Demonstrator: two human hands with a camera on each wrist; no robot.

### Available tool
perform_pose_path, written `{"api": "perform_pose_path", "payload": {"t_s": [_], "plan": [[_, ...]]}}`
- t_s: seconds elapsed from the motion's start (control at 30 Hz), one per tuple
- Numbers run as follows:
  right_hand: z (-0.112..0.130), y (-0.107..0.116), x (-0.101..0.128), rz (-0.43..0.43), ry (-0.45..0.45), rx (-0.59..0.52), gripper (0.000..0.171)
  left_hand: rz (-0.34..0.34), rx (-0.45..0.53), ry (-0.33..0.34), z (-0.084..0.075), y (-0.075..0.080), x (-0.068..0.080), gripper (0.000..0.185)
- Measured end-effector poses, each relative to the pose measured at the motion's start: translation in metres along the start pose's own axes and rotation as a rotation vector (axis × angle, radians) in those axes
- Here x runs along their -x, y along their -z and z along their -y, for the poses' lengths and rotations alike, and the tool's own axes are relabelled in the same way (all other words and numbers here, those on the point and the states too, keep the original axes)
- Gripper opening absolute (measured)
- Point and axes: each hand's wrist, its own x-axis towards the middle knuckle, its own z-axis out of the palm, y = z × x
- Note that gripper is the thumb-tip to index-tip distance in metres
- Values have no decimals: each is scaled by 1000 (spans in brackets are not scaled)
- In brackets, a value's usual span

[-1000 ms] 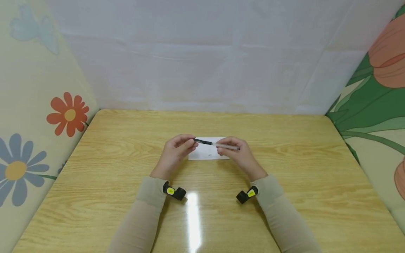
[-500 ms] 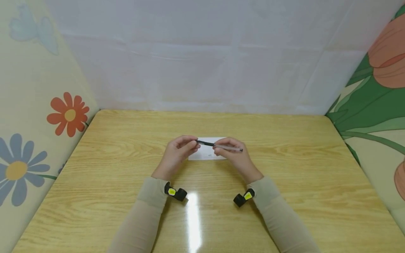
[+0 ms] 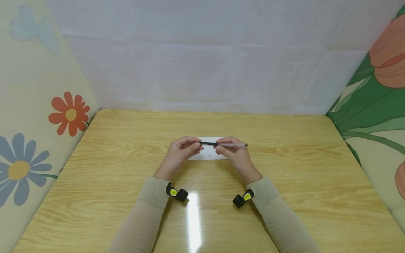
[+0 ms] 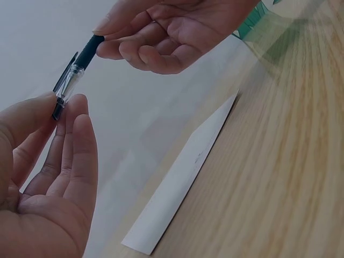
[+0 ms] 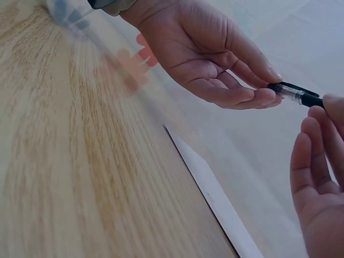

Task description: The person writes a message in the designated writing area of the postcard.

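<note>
Pen (image 3: pixel 223 144) now level, black-capped, clear-barrelled

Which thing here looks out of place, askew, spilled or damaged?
Nothing stands out. The white paper card lies flat on the wooden table. Above it, the left hand and right hand hold the black-capped clear pen level; it looks whole.

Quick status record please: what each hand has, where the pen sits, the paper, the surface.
left hand: fingertips pinch the capped end of the pen
right hand: fingers grip the pen's barrel
pen: held level between both hands, above the paper
paper: white slip lying flat under the hands
table: wooden top, bears the paper
</note>
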Motion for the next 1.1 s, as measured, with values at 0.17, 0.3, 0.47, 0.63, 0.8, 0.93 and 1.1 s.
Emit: {"api": "perform_pose_path", "payload": {"t_s": [0.17,0.3,0.47,0.63,0.8,0.93,1.1], "plan": [[-2,-2,-1,-10,16,-24,23,3,-50,0,-1,-1,0,20],[-2,-5,0,-10,19,-33,24,18,-80,-7,-2,-1,1,29],[-3,-7,1,-34,11,-41,26,30,-116,-8,-3,-2,1,31],[-5,-9,1,-61,17,-55,28,44,-138,-6,-3,-3,1,29],[-6,-10,2,-72,19,-56,21,60,-144,-3,-3,-3,1,31],[-6,-12,2,-75,22,-50,19,53,-152,12,-3,-3,1,27],[-7,-13,1,-99,34,-55,18,48,-161,13,-3,-3,2,25]]}}
